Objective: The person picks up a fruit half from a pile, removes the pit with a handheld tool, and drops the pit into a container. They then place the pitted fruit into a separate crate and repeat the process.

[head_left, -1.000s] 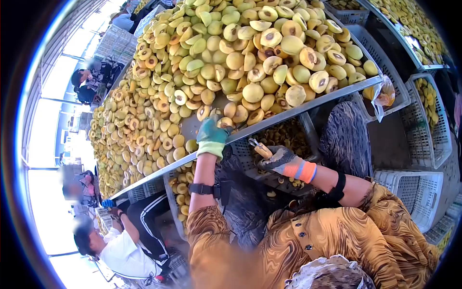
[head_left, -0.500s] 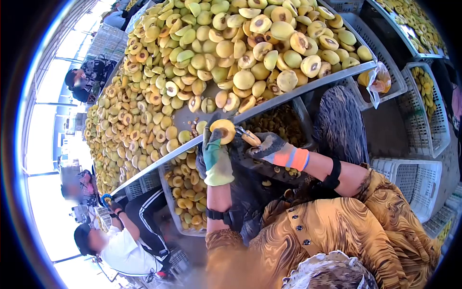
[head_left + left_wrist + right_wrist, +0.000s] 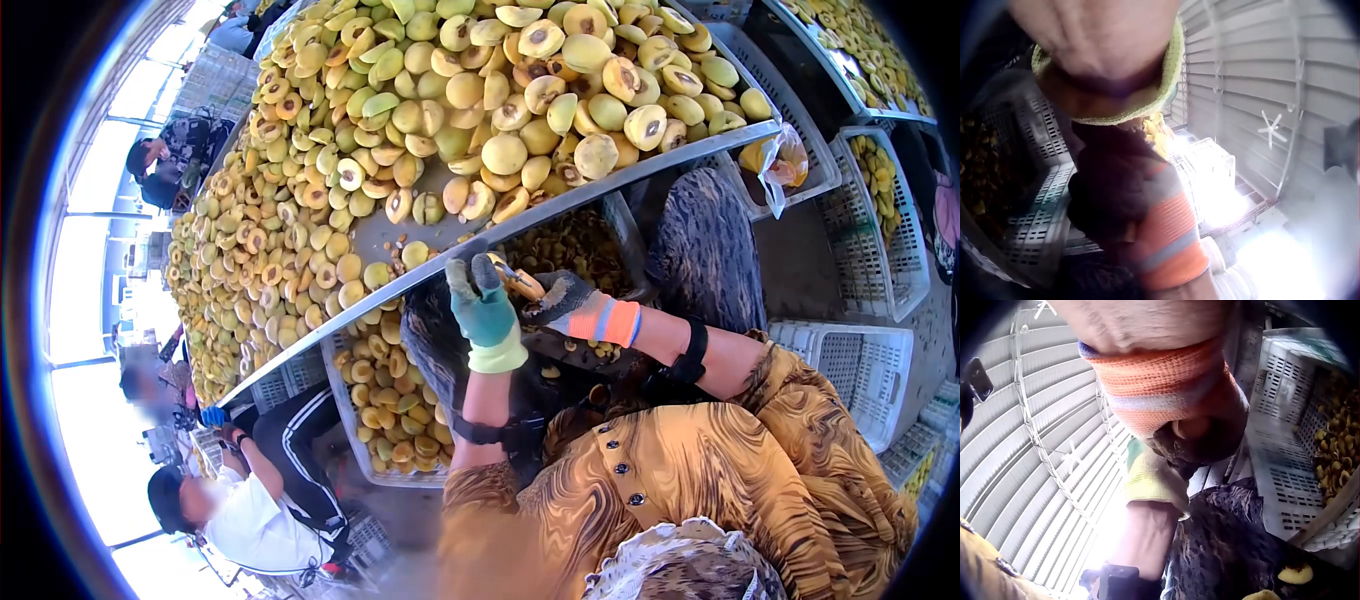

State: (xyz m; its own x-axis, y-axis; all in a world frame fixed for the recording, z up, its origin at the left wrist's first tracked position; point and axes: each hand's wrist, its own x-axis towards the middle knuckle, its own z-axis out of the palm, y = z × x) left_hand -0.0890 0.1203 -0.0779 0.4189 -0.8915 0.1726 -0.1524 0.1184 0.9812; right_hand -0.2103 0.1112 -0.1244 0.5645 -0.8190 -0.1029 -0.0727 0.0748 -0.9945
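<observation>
In the head view my left hand (image 3: 487, 318), in a green glove with a yellow cuff, is raised just below the table's metal edge. Its dark fingertips pinch a fruit half, of which only a thin yellow edge shows. Close beside it, my right hand (image 3: 578, 306), gloved in black with an orange cuff, grips a wooden-handled tool (image 3: 525, 286) whose metal end meets the fruit at the left fingertips. Both wrist views show the gloves close together, with the fruit and tool hidden.
Halved yellow fruit lies heaped on the large metal-edged table (image 3: 620, 184). Below its edge, one crate (image 3: 402, 478) holds fruit halves; dark pieces (image 3: 575, 240) fill another container. A white crate (image 3: 868, 385) stands at right. A person in a white shirt (image 3: 262, 525) sits at left.
My left hand first reached onto the table, then brought a fruit half back to the tool. Since then it has shifted right and the fruit has turned edge-on. My right hand stays near its place.
</observation>
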